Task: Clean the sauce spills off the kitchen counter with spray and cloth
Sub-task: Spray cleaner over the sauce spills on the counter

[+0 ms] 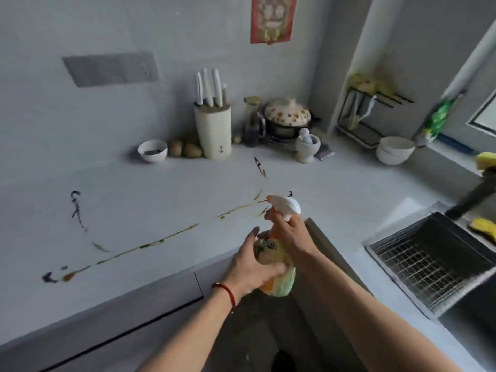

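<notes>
Spray bottle (276,253), orange and green label, white trigger head: lower centre of frame, held over the front edge of the counter (161,200), nozzle aimed toward upper left. Right hand (288,234): fingers curled round the bottle neck just under the trigger head. Left hand (255,267): wrapped round the bottle body from the left side, thumb across the label; red cord bracelet (226,292) on the wrist. Sauce spills (161,238): thin brown-orange line running from lower left of the counter diagonally up to the nozzle area; dark streaks (77,208) at left centre; dark blot (49,277) at the line's lower-left end; short dark-and-orange mark (260,166) above the bottle. Back of counter, centre: small white bowl (152,151), potatoes (185,149) just beside it, cream knife block (213,130) with white-handled knives, glass jar (252,119), flowered lidded pot (287,115), stone mortar with pestle (307,146). Upper right: black wire rack (359,122), stacked white bowls (394,150) near it. Right edge: sink (429,253) with metal grid, yellow sponge (485,229) on its far rim. Red paper print (272,18) on the wall, top centre.
</notes>
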The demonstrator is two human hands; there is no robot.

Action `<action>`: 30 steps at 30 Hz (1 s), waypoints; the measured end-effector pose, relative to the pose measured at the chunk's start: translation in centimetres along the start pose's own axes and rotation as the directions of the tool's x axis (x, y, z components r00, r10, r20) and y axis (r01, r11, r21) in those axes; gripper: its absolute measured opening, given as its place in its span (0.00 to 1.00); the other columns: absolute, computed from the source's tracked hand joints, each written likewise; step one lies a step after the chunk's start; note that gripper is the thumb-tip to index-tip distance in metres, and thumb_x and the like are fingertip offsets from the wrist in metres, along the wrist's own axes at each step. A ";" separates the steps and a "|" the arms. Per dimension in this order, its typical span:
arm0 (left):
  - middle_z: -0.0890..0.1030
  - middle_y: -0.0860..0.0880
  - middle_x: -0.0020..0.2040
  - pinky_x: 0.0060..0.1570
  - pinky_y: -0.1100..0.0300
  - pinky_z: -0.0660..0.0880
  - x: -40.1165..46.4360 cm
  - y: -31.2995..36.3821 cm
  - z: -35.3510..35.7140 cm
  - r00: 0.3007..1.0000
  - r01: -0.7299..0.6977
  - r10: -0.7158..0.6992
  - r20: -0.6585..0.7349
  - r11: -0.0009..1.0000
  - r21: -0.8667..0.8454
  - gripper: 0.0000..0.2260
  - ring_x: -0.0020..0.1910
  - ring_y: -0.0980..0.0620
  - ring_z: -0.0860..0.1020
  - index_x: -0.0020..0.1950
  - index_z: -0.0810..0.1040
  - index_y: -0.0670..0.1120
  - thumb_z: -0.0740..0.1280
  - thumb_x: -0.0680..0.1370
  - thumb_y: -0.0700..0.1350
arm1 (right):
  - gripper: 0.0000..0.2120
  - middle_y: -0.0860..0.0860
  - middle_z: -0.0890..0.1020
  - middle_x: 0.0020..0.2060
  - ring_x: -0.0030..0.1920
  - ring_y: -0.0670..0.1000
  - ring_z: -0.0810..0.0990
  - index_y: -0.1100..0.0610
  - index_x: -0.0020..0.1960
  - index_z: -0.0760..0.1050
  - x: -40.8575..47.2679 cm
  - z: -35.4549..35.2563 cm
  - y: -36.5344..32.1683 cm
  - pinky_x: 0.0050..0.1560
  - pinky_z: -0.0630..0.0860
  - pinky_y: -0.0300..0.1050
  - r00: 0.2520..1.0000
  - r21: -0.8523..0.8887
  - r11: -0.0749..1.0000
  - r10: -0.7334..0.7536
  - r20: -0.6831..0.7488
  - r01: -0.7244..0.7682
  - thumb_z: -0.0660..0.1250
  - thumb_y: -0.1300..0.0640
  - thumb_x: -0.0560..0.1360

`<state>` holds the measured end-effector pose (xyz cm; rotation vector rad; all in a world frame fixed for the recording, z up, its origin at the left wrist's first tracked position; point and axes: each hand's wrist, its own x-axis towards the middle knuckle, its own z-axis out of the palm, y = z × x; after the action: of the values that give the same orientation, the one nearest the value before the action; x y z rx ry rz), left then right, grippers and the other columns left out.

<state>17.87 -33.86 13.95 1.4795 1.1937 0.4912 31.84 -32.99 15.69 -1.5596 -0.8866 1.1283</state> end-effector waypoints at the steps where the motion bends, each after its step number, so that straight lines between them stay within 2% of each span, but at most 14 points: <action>1: 0.65 0.52 0.78 0.72 0.45 0.69 0.3 -0.2 -1.1 1.000 0.005 -0.005 -0.027 1.000 0.006 0.46 0.76 0.48 0.66 0.80 0.55 0.59 0.78 0.69 0.59 | 0.12 0.56 0.85 0.49 0.37 0.52 0.88 0.62 0.60 0.79 1.5 0.7 -0.1 0.39 0.86 0.48 0.999 0.001 0.999 0.038 0.022 -0.038 0.63 0.54 0.85; 4: 0.63 0.52 0.79 0.70 0.48 0.67 0.4 -1.4 -4.9 0.995 -0.003 0.010 -0.100 0.998 0.064 0.37 0.77 0.50 0.63 0.79 0.59 0.59 0.72 0.75 0.62 | 0.13 0.55 0.86 0.51 0.33 0.52 0.87 0.63 0.57 0.80 6.3 1.3 0.8 0.32 0.84 0.45 0.996 -0.100 0.991 0.084 -0.036 -0.087 0.62 0.54 0.85; 7: 0.70 0.54 0.75 0.70 0.55 0.66 0.7 -4.1 -9.3 0.971 0.040 -0.030 -0.238 0.998 0.040 0.32 0.74 0.55 0.68 0.76 0.64 0.60 0.72 0.75 0.58 | 0.12 0.59 0.85 0.46 0.33 0.57 0.86 0.61 0.46 0.78 12.2 0.9 1.3 0.41 0.85 0.56 0.986 -0.126 0.982 0.129 -0.103 -0.142 0.63 0.55 0.84; 9: 0.76 0.53 0.68 0.66 0.56 0.69 1.3 -5.4 -11.3 0.946 0.104 -0.101 -0.309 0.995 -0.005 0.28 0.69 0.56 0.73 0.73 0.67 0.60 0.73 0.74 0.55 | 0.11 0.59 0.86 0.47 0.34 0.58 0.86 0.61 0.48 0.78 16.0 -0.2 1.2 0.42 0.85 0.56 0.981 -0.174 0.970 0.150 -0.124 -0.171 0.63 0.55 0.82; 12: 0.79 0.53 0.62 0.63 0.56 0.73 3.7 -5.5 -12.4 0.915 0.163 -0.188 -0.358 0.982 -0.099 0.25 0.63 0.56 0.78 0.71 0.67 0.61 0.72 0.76 0.52 | 0.11 0.59 0.86 0.48 0.36 0.59 0.86 0.63 0.53 0.77 20.9 -1.5 1.4 0.47 0.84 0.57 0.977 -0.240 0.948 0.186 -0.108 -0.207 0.63 0.54 0.81; 15: 0.81 0.54 0.59 0.64 0.49 0.76 7.3 -4.7 -12.5 0.906 0.189 -0.225 -0.359 0.973 -0.133 0.25 0.60 0.55 0.79 0.70 0.65 0.62 0.71 0.76 0.52 | 0.11 0.60 0.85 0.47 0.39 0.59 0.86 0.62 0.53 0.77 24.4 -2.2 1.4 0.49 0.83 0.58 0.974 -0.285 0.932 0.201 -0.107 -0.224 0.63 0.54 0.82; 17: 0.81 0.55 0.58 0.64 0.46 0.76 9.5 -4.2 -12.2 0.914 0.196 -0.232 -0.333 0.971 -0.137 0.27 0.60 0.54 0.80 0.71 0.64 0.61 0.69 0.74 0.54 | 0.12 0.58 0.85 0.48 0.39 0.59 0.87 0.63 0.56 0.77 26.4 -2.4 1.1 0.45 0.84 0.54 0.975 -0.289 0.932 0.199 -0.100 -0.219 0.64 0.53 0.82; 23: 0.83 0.56 0.55 0.64 0.49 0.76 13.4 -3.7 -12.1 0.908 0.244 -0.271 -0.321 0.962 -0.123 0.23 0.58 0.57 0.80 0.73 0.66 0.59 0.69 0.79 0.48 | 0.13 0.59 0.86 0.45 0.36 0.57 0.86 0.64 0.52 0.78 30.5 -2.5 -0.2 0.39 0.80 0.47 0.978 -0.369 0.907 0.174 -0.112 -0.204 0.63 0.54 0.81; 26: 0.83 0.56 0.55 0.64 0.48 0.76 13.9 -3.7 -12.7 0.903 0.269 -0.298 -0.310 0.954 -0.133 0.23 0.58 0.56 0.80 0.72 0.66 0.60 0.69 0.79 0.50 | 0.12 0.59 0.86 0.40 0.37 0.58 0.86 0.63 0.50 0.80 31.7 -2.3 -0.8 0.40 0.79 0.47 0.976 -0.397 0.892 0.182 -0.118 -0.215 0.64 0.54 0.80; 28: 0.83 0.56 0.56 0.64 0.48 0.76 13.9 -3.8 -13.2 0.895 0.289 -0.320 -0.311 0.947 -0.141 0.23 0.58 0.55 0.80 0.72 0.66 0.61 0.69 0.78 0.52 | 0.12 0.59 0.86 0.42 0.37 0.58 0.86 0.62 0.47 0.79 32.3 -1.8 -1.2 0.43 0.80 0.49 0.979 -0.406 0.892 0.163 -0.121 -0.199 0.64 0.54 0.80; 30: 0.83 0.57 0.55 0.63 0.47 0.77 13.8 -4.0 -13.9 0.883 0.299 -0.342 -0.321 0.938 -0.176 0.27 0.59 0.55 0.80 0.71 0.66 0.62 0.69 0.73 0.56 | 0.14 0.60 0.87 0.43 0.35 0.55 0.85 0.63 0.47 0.79 32.5 -0.7 -1.6 0.41 0.80 0.47 0.984 -0.431 0.885 0.141 -0.110 -0.175 0.63 0.53 0.80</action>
<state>10.40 -15.70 10.27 1.0843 1.6254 0.6005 42.36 -2.79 9.52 -2.0653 -1.0266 1.0153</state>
